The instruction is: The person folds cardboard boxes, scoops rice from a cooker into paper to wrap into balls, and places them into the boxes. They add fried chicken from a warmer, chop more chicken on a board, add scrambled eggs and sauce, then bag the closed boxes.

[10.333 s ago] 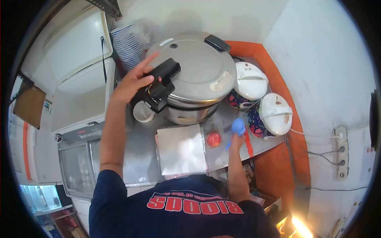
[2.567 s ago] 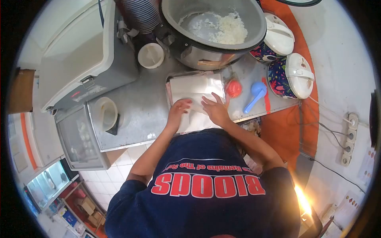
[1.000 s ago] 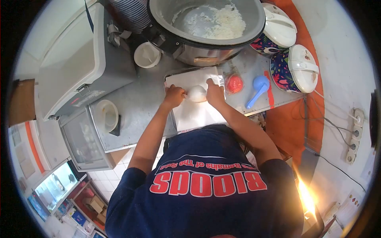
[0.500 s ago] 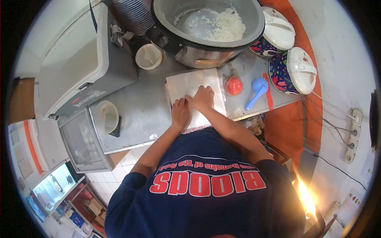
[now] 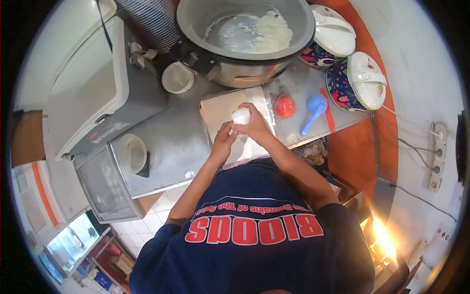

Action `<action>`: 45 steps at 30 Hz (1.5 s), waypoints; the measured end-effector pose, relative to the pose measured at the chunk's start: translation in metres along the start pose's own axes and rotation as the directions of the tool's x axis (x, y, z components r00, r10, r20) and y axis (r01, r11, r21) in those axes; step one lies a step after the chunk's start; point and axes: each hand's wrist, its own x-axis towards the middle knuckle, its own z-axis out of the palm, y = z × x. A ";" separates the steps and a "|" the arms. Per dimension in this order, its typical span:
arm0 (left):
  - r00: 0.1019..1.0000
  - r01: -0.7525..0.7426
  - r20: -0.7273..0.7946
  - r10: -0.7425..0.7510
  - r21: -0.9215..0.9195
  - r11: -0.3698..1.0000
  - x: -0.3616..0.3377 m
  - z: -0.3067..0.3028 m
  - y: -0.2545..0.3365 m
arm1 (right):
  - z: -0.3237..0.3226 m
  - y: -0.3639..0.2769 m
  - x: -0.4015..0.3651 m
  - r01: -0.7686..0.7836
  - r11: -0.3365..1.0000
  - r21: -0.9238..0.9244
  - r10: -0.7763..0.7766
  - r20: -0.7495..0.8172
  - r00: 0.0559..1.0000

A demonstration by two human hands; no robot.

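A small white rounded thing (image 5: 241,116), perhaps a cup or bowl, is held above a stack of wrapping paper (image 5: 215,110). My right hand (image 5: 256,123) is closed around its right side, with the fingers over the far rim. From the lower left, my left hand (image 5: 224,141) has its fingers pinched together against the same thing. What the white thing contains, if anything, is hidden from this angle. Just right of the paper lie a red bundle in clear plastic (image 5: 284,106) and a blue rice scoop (image 5: 314,113).
Behind the paper stands a large cooker pot (image 5: 245,68) with white rice (image 5: 271,34) inside. Two patterned lidded containers (image 5: 364,81) are at the right. A grey cooler box (image 5: 139,93), white tubs (image 5: 177,77) and a translucent tub (image 5: 131,153) are on the left of the metal counter (image 5: 171,127).
My hands were down on the paper and have risen from it, now holding the small white rounded thing between them. The view has shifted slightly.
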 end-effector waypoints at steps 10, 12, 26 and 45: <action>0.975 -0.188 0.167 0.149 0.247 0.951 0.012 0.018 0.025 | -0.165 0.065 0.005 -0.298 0.950 -0.096 0.190 -0.581 0.792; 0.987 -0.121 0.133 0.090 0.241 0.963 0.015 0.013 0.019 | -0.178 0.061 0.021 -0.434 0.828 -0.356 0.123 -0.640 0.759; 0.972 -0.045 -0.225 0.069 0.110 0.993 0.020 -0.044 0.008 | -0.216 0.169 0.002 -0.554 0.813 -0.178 0.051 -0.926 0.373; 0.407 -0.602 -0.444 0.798 0.527 0.600 0.134 -0.065 0.167 | -0.128 -0.195 0.320 0.092 0.206 -0.974 -0.194 0.052 0.980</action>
